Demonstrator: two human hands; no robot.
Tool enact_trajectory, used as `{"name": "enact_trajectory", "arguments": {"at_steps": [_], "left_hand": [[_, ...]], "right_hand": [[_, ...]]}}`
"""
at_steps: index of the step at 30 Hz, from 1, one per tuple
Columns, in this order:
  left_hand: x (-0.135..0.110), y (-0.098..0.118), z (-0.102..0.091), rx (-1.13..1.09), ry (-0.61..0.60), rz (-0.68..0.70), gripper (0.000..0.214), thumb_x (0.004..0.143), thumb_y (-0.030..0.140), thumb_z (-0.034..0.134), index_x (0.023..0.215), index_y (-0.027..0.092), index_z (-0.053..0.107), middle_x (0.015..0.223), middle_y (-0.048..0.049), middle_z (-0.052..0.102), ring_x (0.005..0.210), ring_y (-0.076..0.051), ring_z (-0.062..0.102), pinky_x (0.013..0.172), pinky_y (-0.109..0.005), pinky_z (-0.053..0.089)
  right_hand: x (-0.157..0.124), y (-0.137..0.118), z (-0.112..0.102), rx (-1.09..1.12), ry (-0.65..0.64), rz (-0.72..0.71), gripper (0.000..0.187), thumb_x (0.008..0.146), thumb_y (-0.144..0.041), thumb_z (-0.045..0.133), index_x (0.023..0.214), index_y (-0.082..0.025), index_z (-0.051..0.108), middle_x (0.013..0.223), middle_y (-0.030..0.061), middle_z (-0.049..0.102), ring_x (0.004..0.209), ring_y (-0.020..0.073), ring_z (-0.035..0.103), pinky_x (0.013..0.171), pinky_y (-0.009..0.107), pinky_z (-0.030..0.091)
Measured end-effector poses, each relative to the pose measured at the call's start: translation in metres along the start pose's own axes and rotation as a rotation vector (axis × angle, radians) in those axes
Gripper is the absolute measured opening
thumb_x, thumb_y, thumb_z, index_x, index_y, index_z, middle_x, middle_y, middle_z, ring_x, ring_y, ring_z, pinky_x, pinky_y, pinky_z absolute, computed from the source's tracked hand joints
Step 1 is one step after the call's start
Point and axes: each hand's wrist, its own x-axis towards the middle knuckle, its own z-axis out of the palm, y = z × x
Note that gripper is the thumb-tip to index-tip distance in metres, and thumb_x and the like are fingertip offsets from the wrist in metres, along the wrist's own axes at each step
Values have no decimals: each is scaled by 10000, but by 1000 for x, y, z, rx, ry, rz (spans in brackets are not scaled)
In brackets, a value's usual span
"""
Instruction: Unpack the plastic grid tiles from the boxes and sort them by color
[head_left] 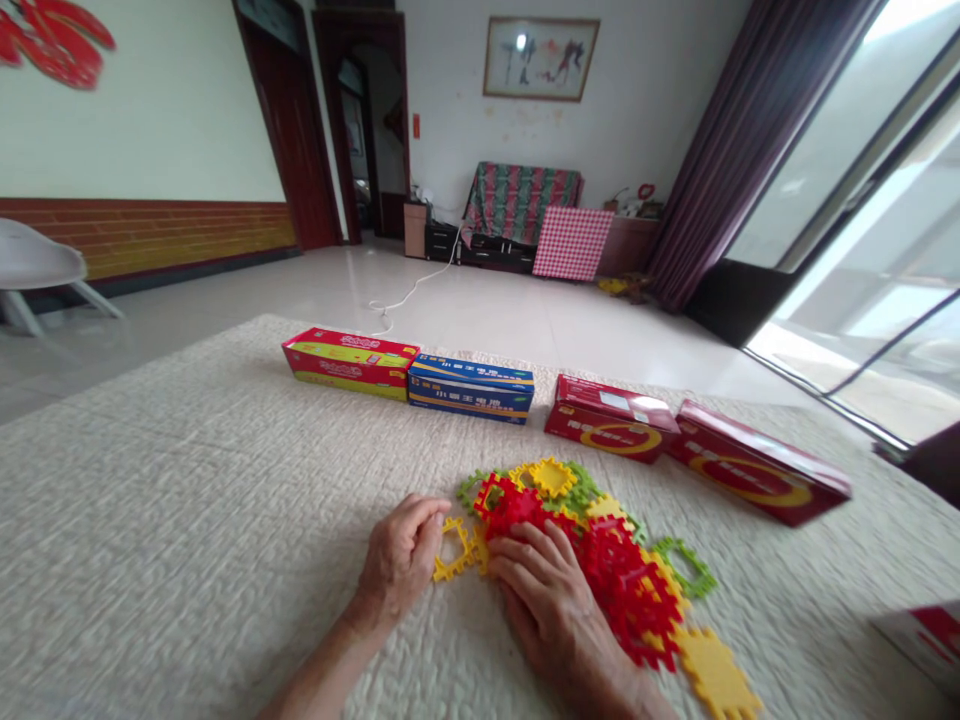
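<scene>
My left hand (401, 560) is closed, its fingers curled in, at the left end of a heap of plastic interlocking pieces. Against its fingertips is a yellow square frame piece (454, 550) with notched edges; whether the fingers pinch it or something hidden, I cannot tell. My right hand (544, 590) rests palm down over the heap, fingers stretched out on the red pieces (619, 575). Yellow (553, 477) and green pieces (577, 485) show behind them. A green ring-like frame piece (684, 568) lies at the right side, and a solid yellow square (718, 672) sits nearest me.
Beyond the heap stand a red-and-yellow box (352, 362), a blue battery box (471, 390) and two dark red boxes (611, 418) in a row. They stand on a pale textured cover (187, 480). Another box (926, 640) is partly visible at the right edge.
</scene>
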Motion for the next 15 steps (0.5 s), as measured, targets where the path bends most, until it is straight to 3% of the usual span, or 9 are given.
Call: {"name": "enact_trajectory", "arguments": {"at_steps": [6,10,15], "left_hand": [[-1,1,0,-23,-10,4,241,910,214,441,922,183,680,869,-52,712,823,-159,680,737,-236,531],[-2,2,-1,-21,-14,20,233,921,203,444,939,192,676,889,-50,711,842,-153,683,753,-226,539],[-4,0,-2,-26,-4,44,220,921,205,458,962,203,675,912,-52,718,864,-156,693,775,-219,555]], "right_hand": [[1,2,2,-39,6,7,250,892,-167,547,1092,-276,652,1103,8,716,1097,190,600,1040,407,367],[2,10,5,-77,5,-63,257,865,-159,560,1080,-274,643,1093,-20,722,1094,175,607,1044,355,355],[3,21,12,-135,118,-128,146,867,-207,573,963,-271,662,1022,-38,744,1023,165,639,1033,321,364]]}}
